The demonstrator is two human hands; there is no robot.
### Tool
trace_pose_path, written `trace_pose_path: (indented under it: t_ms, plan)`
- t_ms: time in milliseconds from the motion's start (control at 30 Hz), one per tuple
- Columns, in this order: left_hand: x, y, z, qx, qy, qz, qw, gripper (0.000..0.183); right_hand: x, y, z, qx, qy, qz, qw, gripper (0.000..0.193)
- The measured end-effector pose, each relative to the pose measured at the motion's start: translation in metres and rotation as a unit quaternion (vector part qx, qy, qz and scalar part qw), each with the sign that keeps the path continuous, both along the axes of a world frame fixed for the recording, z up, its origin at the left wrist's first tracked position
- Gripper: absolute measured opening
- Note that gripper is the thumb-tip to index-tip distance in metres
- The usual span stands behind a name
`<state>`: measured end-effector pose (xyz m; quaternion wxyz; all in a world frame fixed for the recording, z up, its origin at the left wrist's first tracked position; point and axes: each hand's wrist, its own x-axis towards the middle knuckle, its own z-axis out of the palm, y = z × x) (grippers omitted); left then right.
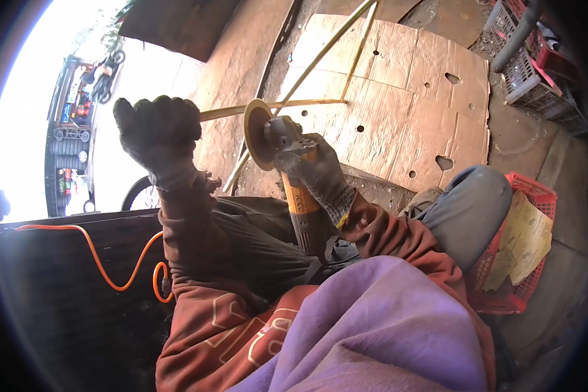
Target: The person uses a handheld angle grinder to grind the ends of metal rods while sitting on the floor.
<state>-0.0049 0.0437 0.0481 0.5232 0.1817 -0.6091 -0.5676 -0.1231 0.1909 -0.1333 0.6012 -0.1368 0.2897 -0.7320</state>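
My left hand, in a dark, dirty work glove, is closed in a fist around the end of a thin light-brown bar. The bar belongs to a narrow frame whose other strips meet at sharp angles over the cardboard. My gloved right hand grips a yellow and grey angle grinder near its head. A round tan disc on the grinder stands edge-up beside the bar, just right of my left fist. Whether the disc touches the bar, I cannot tell.
Flattened cardboard with holes lies on the ground ahead. A red crate holding yellowish sheets stands at my right, and more crates sit far right. An orange cord curls over a dark surface at left. A motorcycle is outside.
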Motion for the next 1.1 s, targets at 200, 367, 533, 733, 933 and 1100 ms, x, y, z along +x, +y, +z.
trace_pose_path:
  t_ms: [200,367,533,733,933,1100]
  plan:
    - [0.024,-0.003,-0.004,0.034,-0.013,-0.034,0.999,0.032,-0.006,-0.006,-0.016,0.080,-0.004,0.027,0.996,0.042]
    - [0.037,-0.010,-0.012,0.010,-0.050,-0.025,0.998,0.029,0.006,-0.002,0.006,0.014,0.041,0.035,0.998,0.045]
    - [0.033,-0.012,-0.015,-0.045,-0.012,-0.084,0.995,0.034,0.005,0.005,0.016,0.014,0.026,0.038,0.999,0.043]
    - [0.032,-0.007,-0.015,-0.049,0.020,-0.134,0.990,0.042,-0.003,-0.002,0.000,0.072,0.049,0.025,0.996,0.044]
    - [0.009,0.016,-0.003,-0.032,0.056,-0.134,0.989,0.057,0.002,0.008,0.033,-0.016,0.086,0.010,0.996,0.053]
    - [0.017,0.004,-0.004,-0.037,0.050,-0.186,0.981,0.057,-0.007,0.000,-0.004,0.071,0.008,0.041,0.997,0.050]
